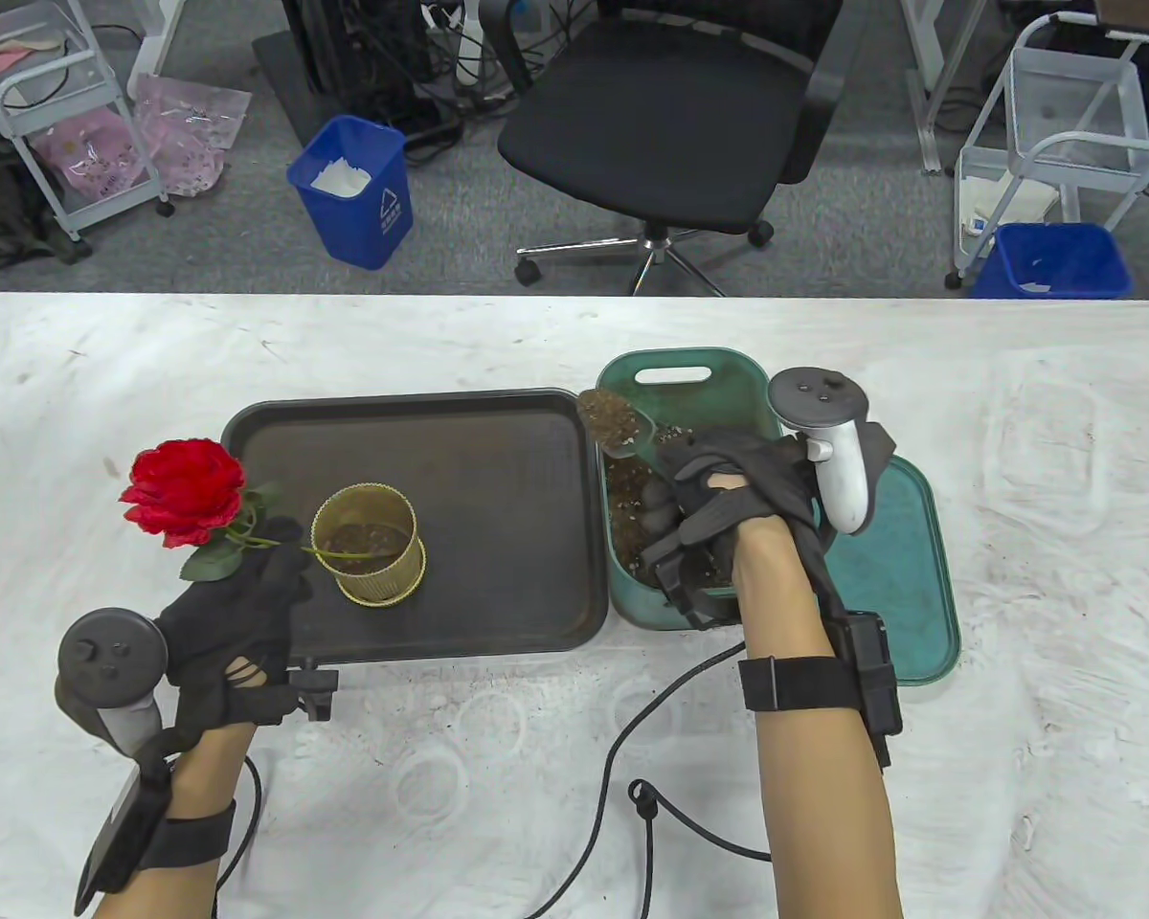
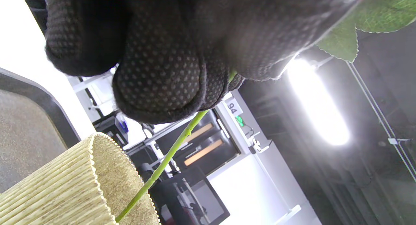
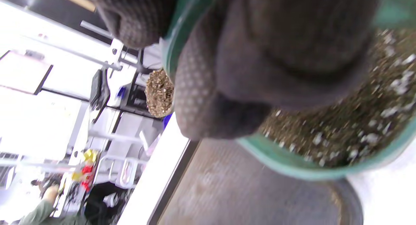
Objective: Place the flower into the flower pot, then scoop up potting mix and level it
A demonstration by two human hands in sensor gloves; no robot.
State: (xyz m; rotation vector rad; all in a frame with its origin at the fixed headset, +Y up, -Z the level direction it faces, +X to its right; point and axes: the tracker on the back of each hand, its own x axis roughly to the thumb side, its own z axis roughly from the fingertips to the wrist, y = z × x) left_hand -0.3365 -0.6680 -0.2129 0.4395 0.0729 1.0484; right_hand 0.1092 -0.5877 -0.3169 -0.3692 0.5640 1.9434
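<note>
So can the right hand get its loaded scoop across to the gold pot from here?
Probably yes: the scoop in the right hand is above the green bin's rim, with open tray up to the pot; the rose stem leans left.

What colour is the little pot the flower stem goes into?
The flower pot is pale gold with fine vertical ribbing; the ribs show best in the left wrist view.

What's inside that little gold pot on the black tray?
The flower's green stem runs over the rim into the gold pot, held by the left hand. Some dark potting mix lies at the bottom. The pot's wall hides where the stem ends.
</note>
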